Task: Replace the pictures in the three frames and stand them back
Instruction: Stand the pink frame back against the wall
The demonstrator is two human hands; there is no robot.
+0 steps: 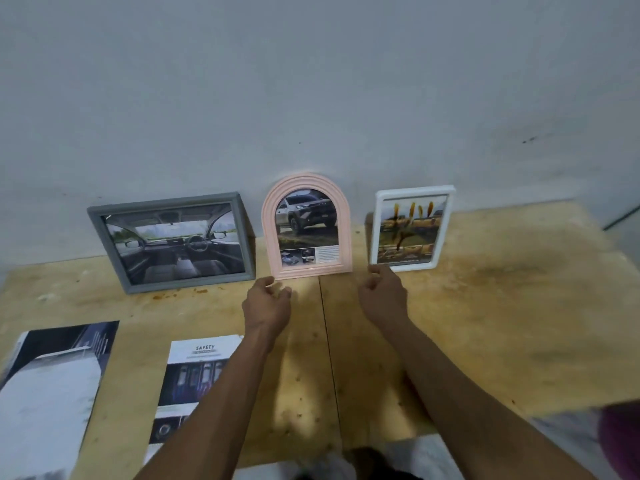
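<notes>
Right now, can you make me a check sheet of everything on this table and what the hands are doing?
Surface: plywood table, stained, with a seam down the middle.
Job's things: grey frame, pink arched frame and white frame stand in a row by the wall, each holding a picture.
Clutter: safety page and dark car page lie flat at the near left.
Grips: left hand and right hand are loosely curled, holding nothing, just in front of the frames.
Cables: nothing seen.
Surroundings: plain grey wall; a purple object at the right edge, unclear.
</notes>
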